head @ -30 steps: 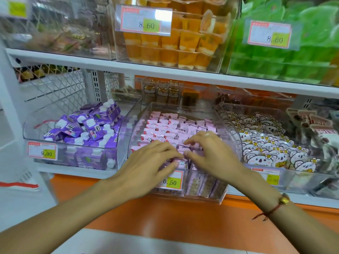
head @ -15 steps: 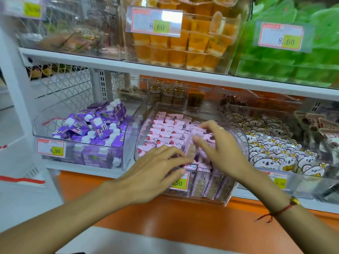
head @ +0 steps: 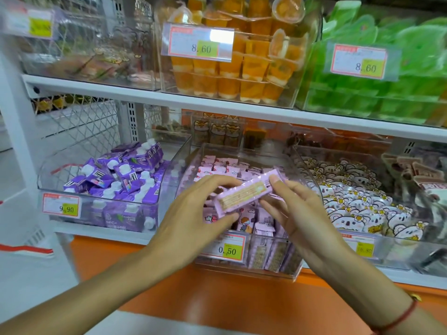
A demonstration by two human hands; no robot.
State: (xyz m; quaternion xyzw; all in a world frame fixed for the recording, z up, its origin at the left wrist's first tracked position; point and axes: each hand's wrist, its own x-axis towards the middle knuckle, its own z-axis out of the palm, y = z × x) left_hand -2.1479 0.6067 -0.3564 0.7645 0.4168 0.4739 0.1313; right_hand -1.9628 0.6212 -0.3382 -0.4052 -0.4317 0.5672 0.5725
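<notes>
Obs., head view, shop shelving.

- Pink wafer packet [head: 249, 193]: held in the air above the middle clear bin [head: 244, 269], clear of the stock below, long axis tilted with its right end higher. The see-through window faces the person, probably so the contents or the print can be checked.
- Left hand [head: 193, 213]: grips the packet's lower left end, fingers curled over the top edge and thumb underneath. This end carries the weight.
- Right hand [head: 297, 209]: pinches the upper right end between fingertips and thumb. It looks like a light steadying hold. How the thumb sits is half hidden behind the wrapper, so I cannot be sure of that part.
- The two hands sit close together, joined only by the packet. A hold at both ends keeps a thin, brittle bar flat, and I judge it also leaves it ready to be turned or laid down square.
- Bin contents: like packets lie flat in rows at the back and stand on end at the front, faces outward. A 0.50 price tag [head: 225, 249] is clipped to the front wall.
- Neighbours: purple spouted pouches [head: 116, 175] are heaped loosely in the bin to the left, and bear-face packets [head: 358, 201] fill the bin to the right. Orange jelly cups [head: 242, 76] are stacked on the shelf above.

Judgement: sorting or facing-up of stock is under way, and this packet is not yet placed.
</notes>
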